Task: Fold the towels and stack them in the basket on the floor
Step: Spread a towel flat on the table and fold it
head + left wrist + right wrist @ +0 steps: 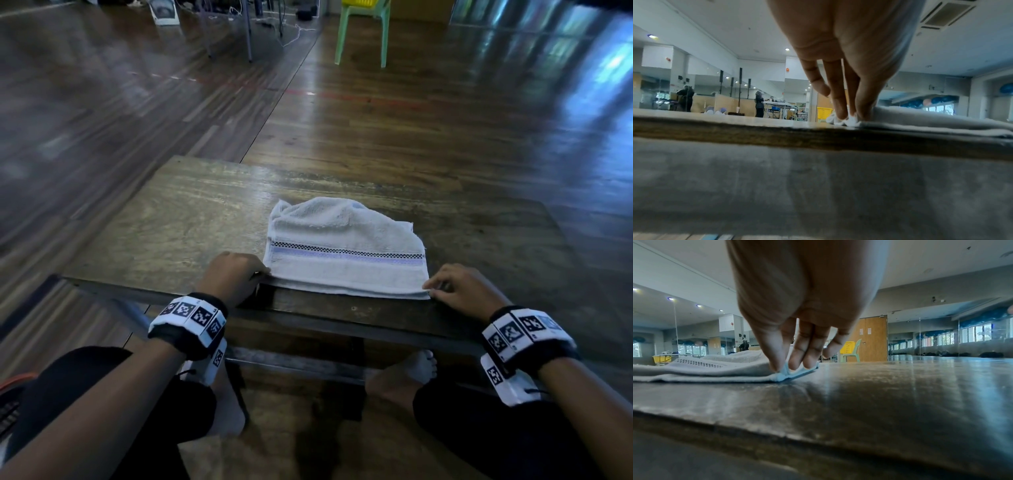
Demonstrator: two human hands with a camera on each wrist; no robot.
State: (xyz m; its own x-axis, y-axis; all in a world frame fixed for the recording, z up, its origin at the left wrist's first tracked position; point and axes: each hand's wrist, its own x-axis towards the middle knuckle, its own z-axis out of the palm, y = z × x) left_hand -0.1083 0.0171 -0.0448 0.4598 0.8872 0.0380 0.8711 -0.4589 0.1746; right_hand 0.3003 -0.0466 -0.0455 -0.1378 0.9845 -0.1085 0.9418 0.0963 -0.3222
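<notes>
A pale towel (342, 246) with a checkered and purple stripe lies folded on the low wooden table (171, 233), its near edge along the table's front. My left hand (236, 274) pinches the towel's near left corner (849, 121) between thumb and fingertips. At the near right corner (784, 371), my right hand (455, 286) pinches the layered edge the same way. The towel's far part is rumpled and uneven. No basket shows on the floor in the head view.
A green plastic chair (364, 31) stands on the wooden floor beyond the table, with a yellow basket (847, 347) on its seat. Metal legs and cables (250, 31) are at the far left. My knees and bare feet sit under the table's front edge.
</notes>
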